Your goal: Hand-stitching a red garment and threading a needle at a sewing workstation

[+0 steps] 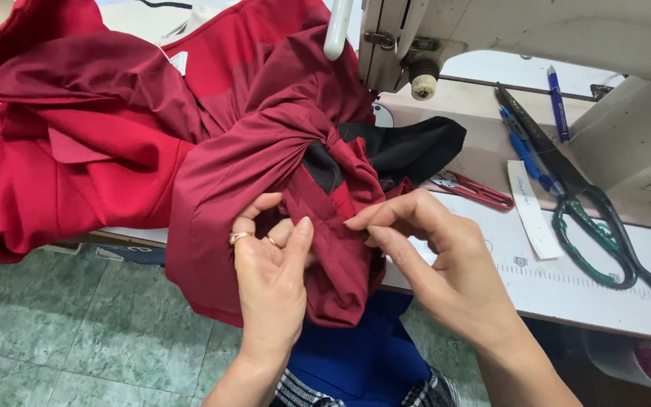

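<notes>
Both hands (356, 249) pinch red garment (265, 151) edge.

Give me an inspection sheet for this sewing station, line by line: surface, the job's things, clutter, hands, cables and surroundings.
Surface: white sewing table with a printed ruler strip along its front edge.
Job's things: dark red garment bunched on the table and hanging off its edge; black fabric piece tucked into it.
Clutter: large green-handled scissors, red thread snips, blue pens, white paper strip.
Hands: left hand pinches a fold of the garment, rings on two fingers; right hand pinches the same fold from the other side.
Cables: nothing seen.
Surroundings: cream sewing machine behind the work; green tiled floor below; blue cloth on the lap.
</notes>
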